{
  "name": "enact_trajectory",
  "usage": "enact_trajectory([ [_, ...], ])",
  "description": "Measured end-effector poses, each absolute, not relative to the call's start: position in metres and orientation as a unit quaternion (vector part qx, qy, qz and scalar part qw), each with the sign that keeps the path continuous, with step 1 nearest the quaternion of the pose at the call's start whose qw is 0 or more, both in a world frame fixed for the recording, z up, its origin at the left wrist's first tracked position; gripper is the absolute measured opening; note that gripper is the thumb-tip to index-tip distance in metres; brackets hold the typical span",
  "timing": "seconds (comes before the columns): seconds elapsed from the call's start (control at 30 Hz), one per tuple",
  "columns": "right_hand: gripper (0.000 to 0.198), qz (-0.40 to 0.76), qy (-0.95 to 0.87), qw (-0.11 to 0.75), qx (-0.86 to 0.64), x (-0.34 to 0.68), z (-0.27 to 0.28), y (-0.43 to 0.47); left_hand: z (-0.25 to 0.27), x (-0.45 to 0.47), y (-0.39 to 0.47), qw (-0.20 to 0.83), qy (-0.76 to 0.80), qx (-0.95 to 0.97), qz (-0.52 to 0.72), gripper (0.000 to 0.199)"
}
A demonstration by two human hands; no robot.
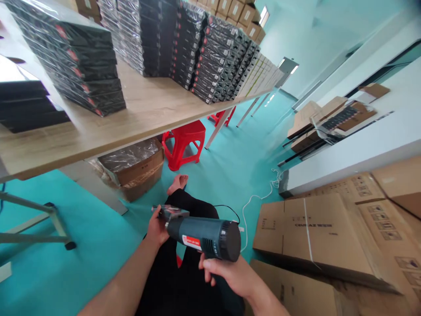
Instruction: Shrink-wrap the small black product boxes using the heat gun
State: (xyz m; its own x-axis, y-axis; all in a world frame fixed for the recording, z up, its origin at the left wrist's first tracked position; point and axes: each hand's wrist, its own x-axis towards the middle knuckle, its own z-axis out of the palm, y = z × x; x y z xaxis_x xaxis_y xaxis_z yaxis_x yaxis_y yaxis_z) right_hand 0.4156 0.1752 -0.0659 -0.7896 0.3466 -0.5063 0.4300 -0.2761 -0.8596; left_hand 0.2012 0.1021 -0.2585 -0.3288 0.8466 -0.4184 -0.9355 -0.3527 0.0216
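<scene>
A long wooden table [144, 114] carries stacks of black wrapped boxes [204, 57]; cardboard cartons [315, 232] lie at right. Over the person's lap, the right hand [230, 272] wraps its fingers around the grip of a dark heat gun [207, 237], nozzle pointing left. The left hand [157, 229], forearm angled up from below, grips a small wrapped box [171, 213] just at the nozzle.

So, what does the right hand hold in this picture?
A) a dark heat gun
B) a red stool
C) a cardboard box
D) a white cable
A: the right hand grips the handle of the heat gun, its nozzle aimed at a small wrapped box in the left hand.
</scene>
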Motion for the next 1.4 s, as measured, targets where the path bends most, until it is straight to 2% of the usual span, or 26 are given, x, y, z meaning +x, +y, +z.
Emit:
enact_trajectory([
  [0.17, 0.030, -0.728, 0.540, -0.080, 0.414, 0.422, -0.079, 0.184, -0.259, 0.201, 0.102, 0.561, 0.109, -0.197, 0.796, 0.044],
  [0.33, 0.029, -0.752, 0.516, -0.044, 0.407, 0.439, -0.086, 0.191, -0.263, 0.201, 0.102, 0.562, 0.100, -0.222, 0.791, 0.051],
  [0.47, 0.029, -0.755, 0.501, -0.106, 0.409, 0.440, -0.088, 0.187, -0.266, 0.200, 0.103, 0.574, 0.088, -0.206, 0.788, 0.054],
  [0.63, 0.029, -0.759, 0.505, -0.064, 0.406, 0.436, -0.090, 0.183, -0.267, 0.199, 0.101, 0.572, 0.107, -0.203, 0.787, 0.049],
  [0.83, 0.031, -0.735, 0.516, -0.091, 0.429, 0.432, -0.087, 0.181, -0.266, 0.200, 0.101, 0.573, 0.105, -0.192, 0.790, 0.054],
  [0.97, 0.031, -0.769, 0.500, -0.055, 0.394, 0.438, -0.082, 0.181, -0.261, 0.200, 0.099, 0.568, 0.130, -0.189, 0.790, 0.044],
  [1.17, 0.029, -0.785, 0.439, -0.131, 0.417, 0.452, -0.084, 0.190, -0.250, 0.201, 0.098, 0.547, 0.166, -0.167, 0.803, 0.038],
  [1.4, 0.028, -0.805, 0.404, -0.112, 0.420, 0.475, -0.081, 0.194, -0.261, 0.200, 0.106, 0.504, 0.235, -0.172, 0.813, 0.036],
])
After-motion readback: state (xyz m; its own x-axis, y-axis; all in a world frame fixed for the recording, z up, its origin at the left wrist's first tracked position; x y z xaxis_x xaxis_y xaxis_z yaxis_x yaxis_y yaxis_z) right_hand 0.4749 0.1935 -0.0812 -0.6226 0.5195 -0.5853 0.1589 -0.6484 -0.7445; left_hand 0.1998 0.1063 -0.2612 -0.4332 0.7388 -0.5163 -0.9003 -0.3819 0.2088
